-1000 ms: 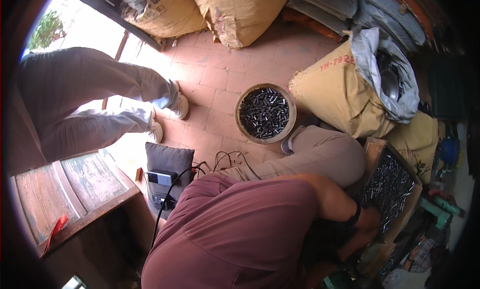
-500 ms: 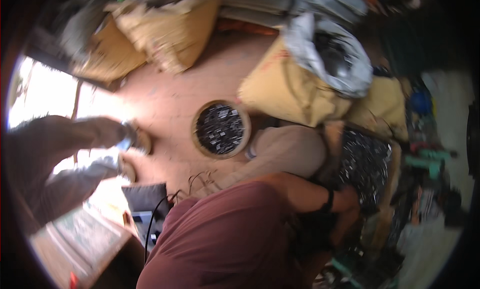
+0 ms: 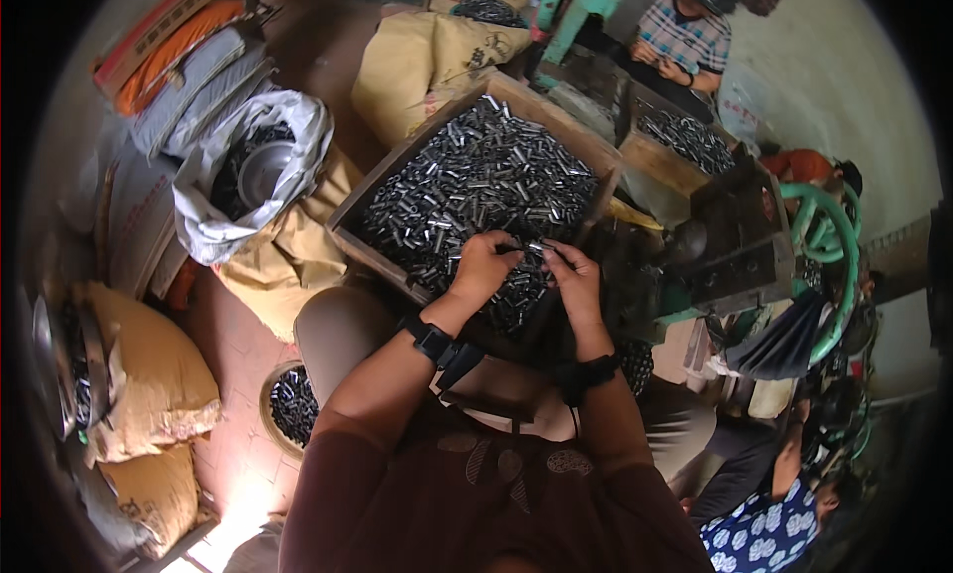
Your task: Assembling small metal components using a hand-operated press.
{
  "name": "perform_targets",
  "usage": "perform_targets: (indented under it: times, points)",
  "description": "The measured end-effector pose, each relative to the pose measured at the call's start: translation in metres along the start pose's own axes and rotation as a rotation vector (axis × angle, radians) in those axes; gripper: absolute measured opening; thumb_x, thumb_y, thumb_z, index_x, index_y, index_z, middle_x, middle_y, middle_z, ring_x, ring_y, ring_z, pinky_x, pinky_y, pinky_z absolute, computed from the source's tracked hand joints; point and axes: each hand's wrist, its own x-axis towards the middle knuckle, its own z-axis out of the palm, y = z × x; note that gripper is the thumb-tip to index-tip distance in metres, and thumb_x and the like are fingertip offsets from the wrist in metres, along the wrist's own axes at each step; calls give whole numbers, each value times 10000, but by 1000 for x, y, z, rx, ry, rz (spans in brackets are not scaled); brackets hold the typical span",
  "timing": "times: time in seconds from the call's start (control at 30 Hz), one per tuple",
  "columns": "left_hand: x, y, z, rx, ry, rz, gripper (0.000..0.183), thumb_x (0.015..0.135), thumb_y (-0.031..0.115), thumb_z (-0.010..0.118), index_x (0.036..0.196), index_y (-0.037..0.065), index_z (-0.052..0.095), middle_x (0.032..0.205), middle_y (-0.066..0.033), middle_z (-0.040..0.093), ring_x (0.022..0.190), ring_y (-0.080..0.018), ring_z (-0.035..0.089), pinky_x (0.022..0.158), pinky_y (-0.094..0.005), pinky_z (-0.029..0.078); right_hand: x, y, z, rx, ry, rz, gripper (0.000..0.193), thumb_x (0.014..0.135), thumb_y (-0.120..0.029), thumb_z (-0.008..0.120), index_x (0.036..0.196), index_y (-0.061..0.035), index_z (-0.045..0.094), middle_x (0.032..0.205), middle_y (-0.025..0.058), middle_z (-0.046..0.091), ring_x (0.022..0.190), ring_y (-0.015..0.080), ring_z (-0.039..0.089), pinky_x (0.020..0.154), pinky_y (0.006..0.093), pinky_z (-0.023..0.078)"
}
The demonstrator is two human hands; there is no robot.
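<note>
Head | right grip (image 3: 574, 267): pinching metal piece (image 3: 536, 246) at its tips | left grip (image 3: 486, 263): just beside piece, cannot tell if closed

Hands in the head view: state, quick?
Left hand: closed; can't tell if it holds anything.
Right hand: closed on a small shiny metal piece.

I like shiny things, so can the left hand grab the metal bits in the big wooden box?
Yes, most likely: the left hand is over the near side of the wooden box, which is open on top, and loose metal bits lie right beside its fingers.
</note>
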Motion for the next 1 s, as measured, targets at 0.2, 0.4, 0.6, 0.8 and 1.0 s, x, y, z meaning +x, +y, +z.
perform_targets:
  times: [0.2,0.4,0.6,0.8,1.0]
  points:
    - [-4,0,2,-167,-102,-228,110,737,40,641,829,-20,628,625,-29,579,556,-79,509,515,-231,396,-3,1,10,71,-32,-59,211,831,-97,590,1027,-28,628,841,29,634,669,54,557,536,185,453]
    - [2,1,-8,-108,-3,-165,118,734,53,650,834,-7,629,613,-22,570,536,-72,487,499,-225,374,0,-17,6,168,-73,28,223,838,-83,566,1041,-2,612,813,35,629,680,81,593,532,198,462]
    - [3,8,-14,-433,-60,-409,136,743,71,674,846,6,614,497,55,460,412,-20,396,378,-179,281,-9,-12,5,128,-51,76,193,837,-118,593,991,-3,610,719,44,612,597,88,585,488,197,453]
    - [-6,16,-14,503,20,81,150,705,92,635,822,9,589,906,-178,563,768,-352,591,669,-404,481,-17,-11,-10,212,21,175,186,827,-124,615,959,4,596,708,39,599,578,84,559,490,206,461]
    - [-22,-4,11,916,-181,65,191,700,159,657,799,20,570,930,-184,562,761,-314,609,640,-385,506,-29,-7,-16,243,-74,158,196,826,-100,605,988,10,588,793,50,607,659,87,570,540,213,474]
